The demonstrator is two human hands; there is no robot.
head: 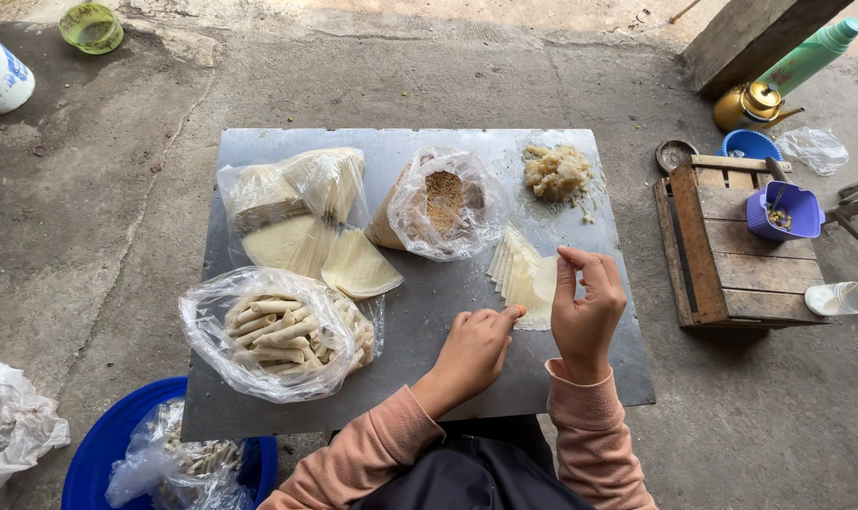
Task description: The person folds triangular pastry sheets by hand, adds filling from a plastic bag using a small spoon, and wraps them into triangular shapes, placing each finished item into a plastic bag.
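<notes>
At lower left of the frame, a bag of rolled pastries sits on the grey table, with a bag of flat wrappers above it. Right of centre, the left hand rests curled, its fingers touching the near edge of a fanned stack of wrappers. Just beside it, the right hand pinches one pale wrapper between narrow fingers over the stack. Above lie a bag of crumbs and a heap of filling.
</notes>
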